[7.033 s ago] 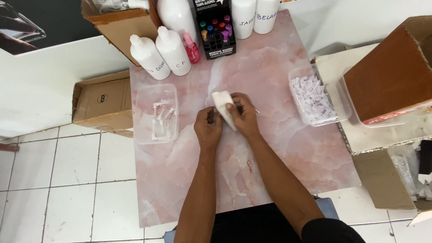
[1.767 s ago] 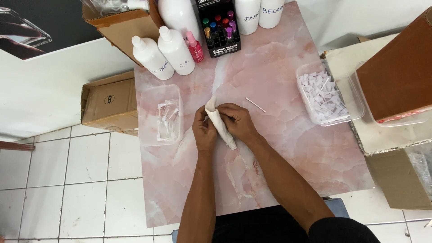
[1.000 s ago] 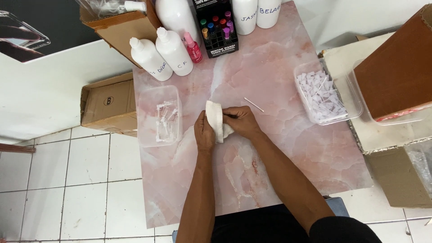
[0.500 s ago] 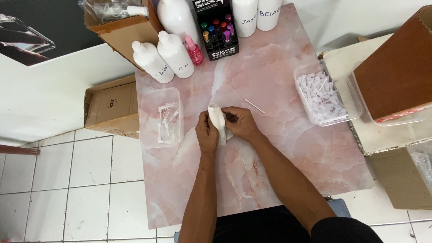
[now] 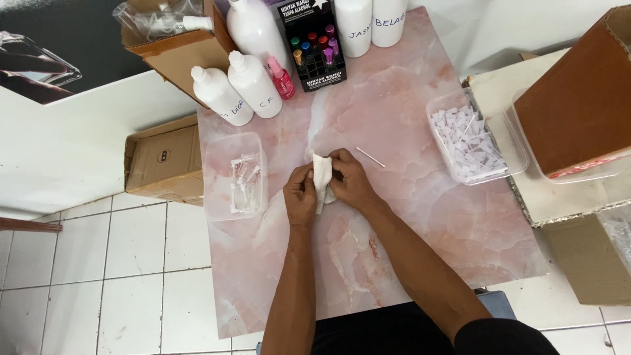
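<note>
A crumpled white cloth (image 5: 321,177) is pinched between both my hands over the middle of a pink marble-patterned table (image 5: 407,217). My left hand (image 5: 300,195) grips its left side and my right hand (image 5: 349,180) closes over its right side. Whatever the cloth wraps is hidden. A thin white stick (image 5: 371,157) lies on the table just right of my right hand.
A clear tub (image 5: 234,175) with small plastic parts sits left of my hands; a clear tub of white pieces (image 5: 467,141) stands at the right edge. White bottles (image 5: 254,84), a pink spray bottle (image 5: 280,77) and a black display box of vials (image 5: 311,43) line the far edge. Cardboard boxes flank the table.
Both hands have kept working the cloth, bunching it smaller between them. The view has drifted slightly; the stick and tubs stay where they were.
</note>
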